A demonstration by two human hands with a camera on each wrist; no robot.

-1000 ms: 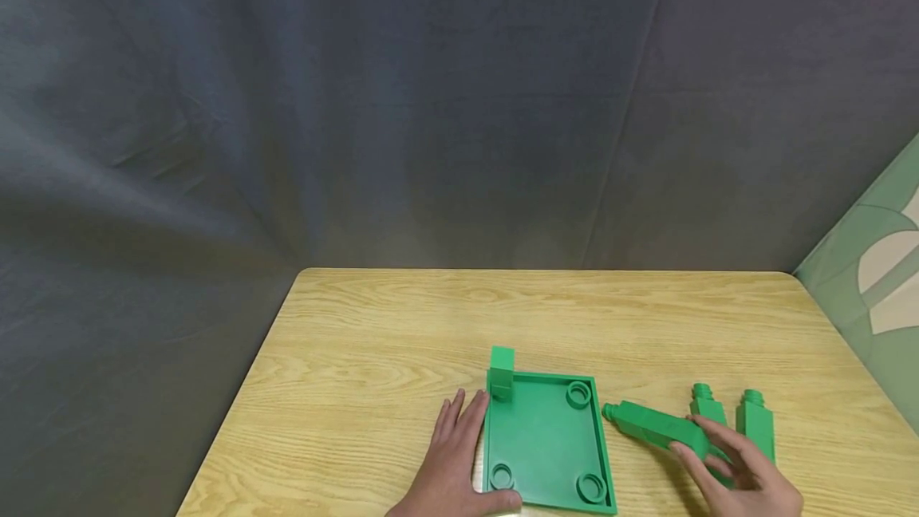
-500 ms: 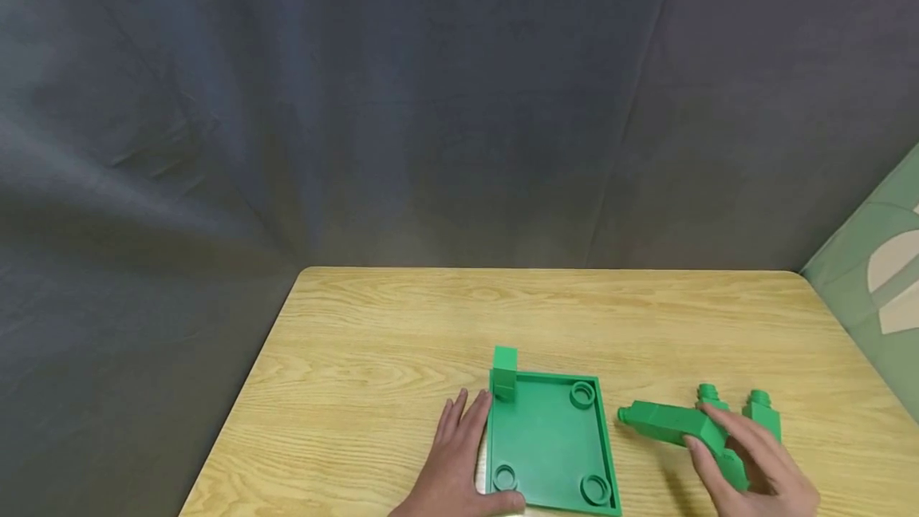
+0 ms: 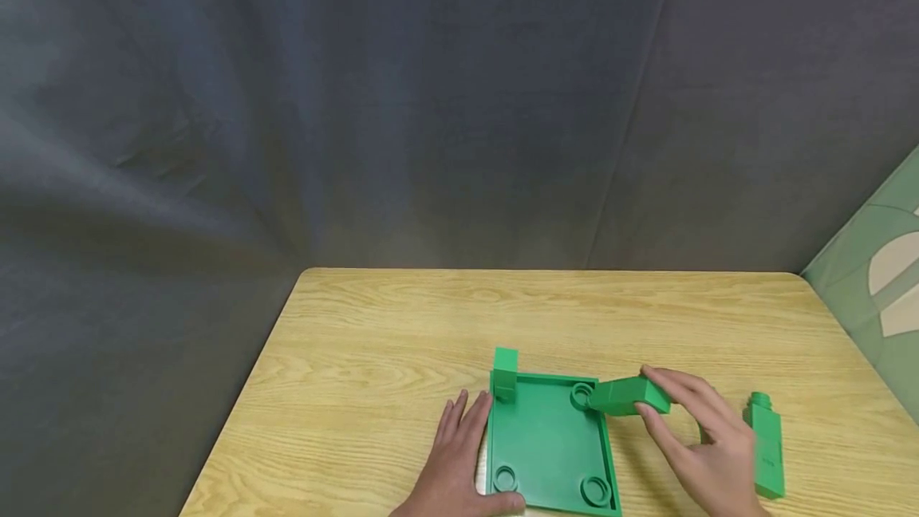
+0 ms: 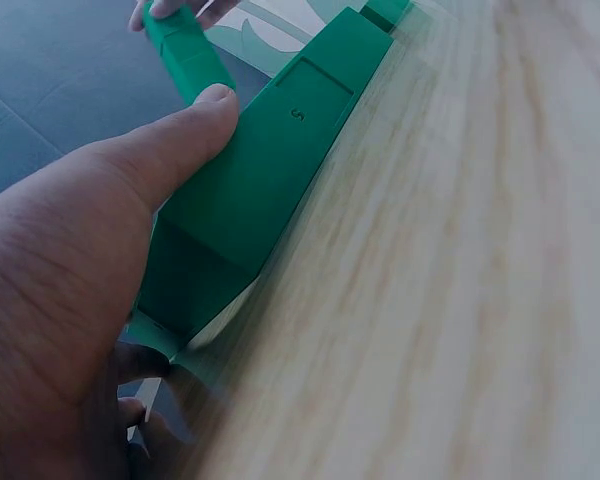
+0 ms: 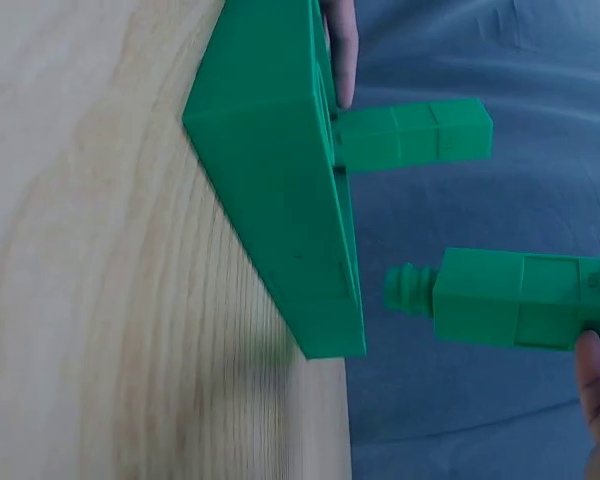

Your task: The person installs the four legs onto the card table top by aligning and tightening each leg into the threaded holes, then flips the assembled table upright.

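A green square plate [image 3: 546,441] with round sockets lies on the wooden table; one green leg [image 3: 504,372] stands in its far-left corner. My left hand [image 3: 455,461] lies flat against the plate's left edge [image 4: 270,170], thumb along the near side. My right hand [image 3: 700,441] grips a second green leg [image 3: 628,396] and holds it tilted, threaded end toward the far-right socket [image 3: 580,396]. In the right wrist view that leg [image 5: 510,298] hovers just off the plate [image 5: 280,180], not touching.
Another green leg [image 3: 765,441] stands on the table to the right of my right hand. A dark grey curtain hangs behind the table. A pale green patterned surface [image 3: 879,278] shows at the far right edge.
My right hand lifted the lying leg off the table and carried it left to the plate's far-right corner. One of the two standing legs is now hidden. The left hand stayed put.
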